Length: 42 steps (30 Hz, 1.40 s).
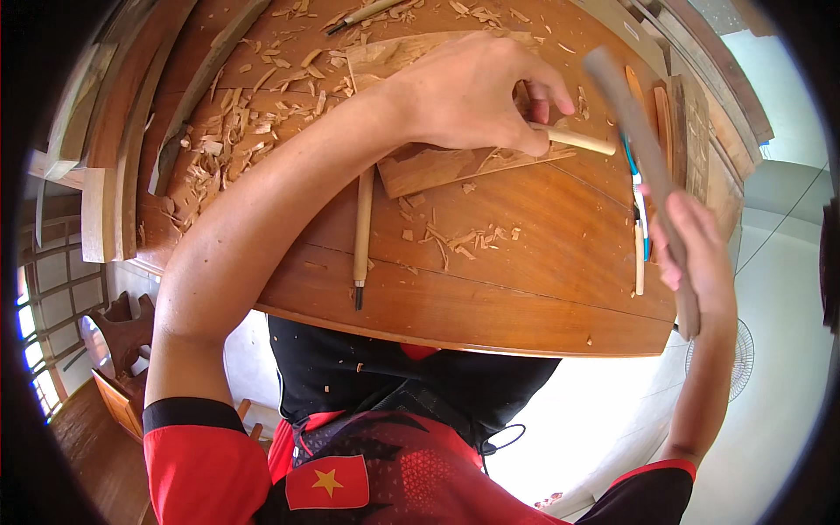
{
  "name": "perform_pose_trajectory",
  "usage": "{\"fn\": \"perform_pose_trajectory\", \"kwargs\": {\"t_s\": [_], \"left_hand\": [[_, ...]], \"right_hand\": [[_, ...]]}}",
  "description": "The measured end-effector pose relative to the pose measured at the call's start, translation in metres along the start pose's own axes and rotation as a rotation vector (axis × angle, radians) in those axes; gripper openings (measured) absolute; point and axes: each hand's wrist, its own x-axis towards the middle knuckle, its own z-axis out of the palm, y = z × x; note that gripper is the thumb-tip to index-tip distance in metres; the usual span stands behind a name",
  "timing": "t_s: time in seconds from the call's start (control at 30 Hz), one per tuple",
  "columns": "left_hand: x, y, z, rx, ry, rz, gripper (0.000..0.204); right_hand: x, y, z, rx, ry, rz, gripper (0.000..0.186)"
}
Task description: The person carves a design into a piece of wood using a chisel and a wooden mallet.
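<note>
My left hand (468, 92) is closed round a carving chisel, whose pale round wooden handle (584, 140) sticks out to the right; its blade is hidden behind the hand. Beneath that hand lies a wooden board (437, 173), slanted on the table and partly covered by my forearm. At the right, my right hand (696, 241) grips a long grey-brown wooden stick (643, 131), held tilted above the table edge and slightly blurred. Another chisel (362, 232) with a pale handle and dark tip lies by my left forearm, pointing toward me.
Wood shavings (232, 144) are scattered over the brown table (455, 297). A further chisel (372, 12) lies at the far edge. Under the stick are a slim blue-and-white item (639, 197) and a pale rod (640, 262). Timber pieces (109, 175) line the left side, more (691, 131) the right.
</note>
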Motion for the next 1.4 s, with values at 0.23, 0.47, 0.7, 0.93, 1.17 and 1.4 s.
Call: {"fn": "perform_pose_trajectory", "kwargs": {"t_s": [0.23,0.47,0.7,0.93,1.17,1.4], "left_hand": [[0.0,-0.001,-0.003,-0.103,0.07,0.101,0.03],[0.001,0.007,-0.011,-0.425,0.141,-0.215,0.031],[0.0,-0.005,-0.006,-0.419,0.195,-0.16,0.028],[0.001,-0.014,-0.001,-0.334,0.265,-0.056,0.029],[0.001,-0.009,-0.003,-0.283,0.236,-0.141,0.029],[-0.003,0.003,-0.008,-0.261,0.214,-0.117,0.029]], "right_hand": [[0.009,0.007,0.004,0.297,0.138,-0.176,0.051],[0.005,-0.009,0.095,0.055,0.182,-0.508,0.035],[0.018,-0.028,0.142,-0.147,0.213,-0.704,0.035],[0.022,-0.022,0.152,-0.13,0.298,-0.734,0.027],[0.021,-0.021,0.125,0.089,0.081,-0.575,0.024],[0.017,-0.014,0.107,0.251,-0.074,-0.503,0.02]]}}
